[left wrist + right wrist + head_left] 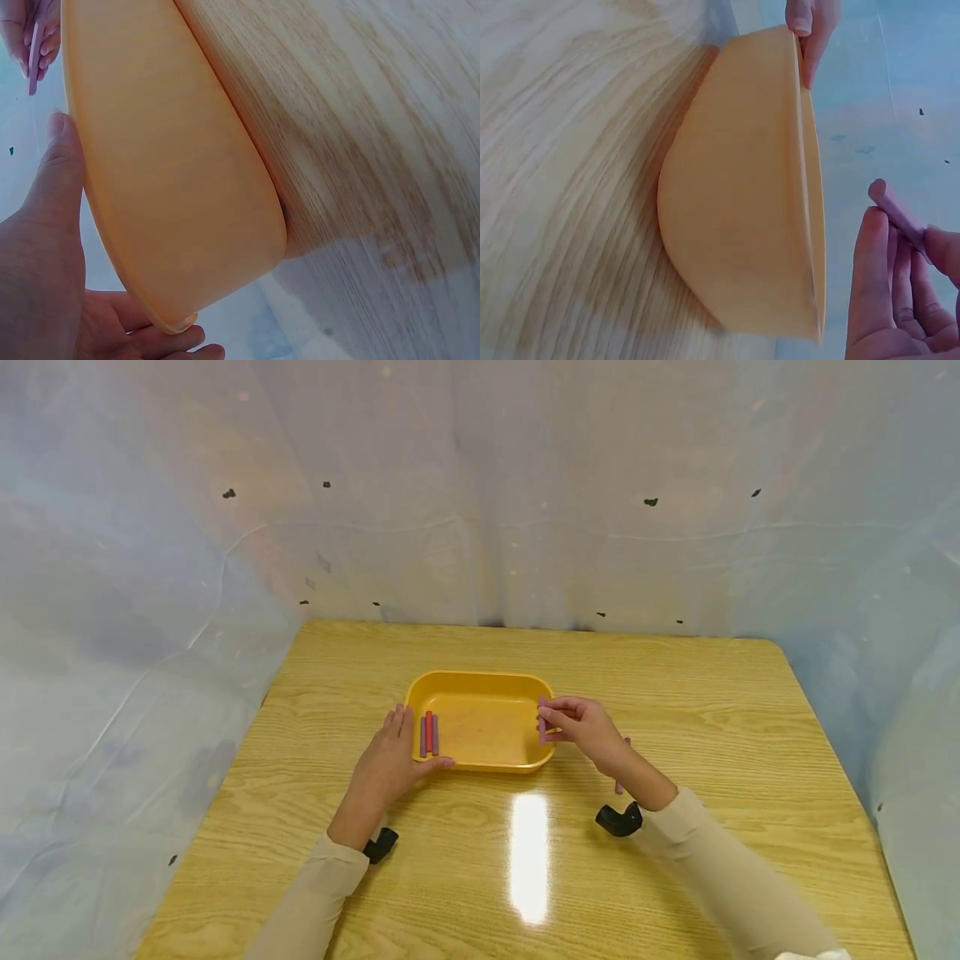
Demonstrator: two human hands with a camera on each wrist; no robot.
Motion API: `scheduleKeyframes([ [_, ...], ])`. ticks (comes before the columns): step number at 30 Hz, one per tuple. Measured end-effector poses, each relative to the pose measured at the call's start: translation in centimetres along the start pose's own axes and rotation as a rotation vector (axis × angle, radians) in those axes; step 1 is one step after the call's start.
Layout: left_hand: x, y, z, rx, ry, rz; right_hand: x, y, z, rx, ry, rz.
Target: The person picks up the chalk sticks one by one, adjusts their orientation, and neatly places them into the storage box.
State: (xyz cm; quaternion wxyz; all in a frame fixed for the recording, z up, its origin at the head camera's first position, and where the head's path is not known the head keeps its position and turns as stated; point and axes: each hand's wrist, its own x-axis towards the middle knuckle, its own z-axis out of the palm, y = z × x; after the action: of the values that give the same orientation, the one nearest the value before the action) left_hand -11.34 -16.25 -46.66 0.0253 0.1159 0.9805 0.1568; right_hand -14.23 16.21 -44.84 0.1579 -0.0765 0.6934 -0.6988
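Note:
A yellow plastic tray (480, 767) lies on the wooden table. My left hand (386, 766) rests on its left end, fingers straight along the left rim and thumb along the front rim. My right hand (588, 733) pinches a slim purple stick (542, 727) between thumb and fingertips, over the tray's right end. The right wrist view shows this stick (896, 214) as round, with a blunt end. Inside the tray, at the left, a red stick (429, 732) lies between two purple sticks (436, 735), side by side.
Another purple stick (619, 787) lies on the table (697, 710) right of the tray, partly hidden by my right forearm. Black wrist mounts (618, 820) hang below both wrists. A pale sheet (480, 527) stands behind the table and at its sides.

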Motion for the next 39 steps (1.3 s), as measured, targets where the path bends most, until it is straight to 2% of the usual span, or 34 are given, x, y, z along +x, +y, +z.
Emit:
scheduleKeyframes([
  [16,0.1,0.2,-0.1,-0.001,-0.014,-0.009,2.4,-0.1,4.2,0.019,-0.010,0.069],
  [23,0.1,0.2,0.0,0.005,-0.014,-0.015,3.4,0.2,5.6,0.006,-0.039,0.053],
  [30,0.1,0.2,0.0,0.007,-0.007,-0.008,4.2,0.3,6.8,0.053,-0.072,0.048],
  [39,0.2,0.2,0.0,-0.003,-0.011,-0.011,5.0,0.1,8.2,0.050,-0.081,0.122],
])
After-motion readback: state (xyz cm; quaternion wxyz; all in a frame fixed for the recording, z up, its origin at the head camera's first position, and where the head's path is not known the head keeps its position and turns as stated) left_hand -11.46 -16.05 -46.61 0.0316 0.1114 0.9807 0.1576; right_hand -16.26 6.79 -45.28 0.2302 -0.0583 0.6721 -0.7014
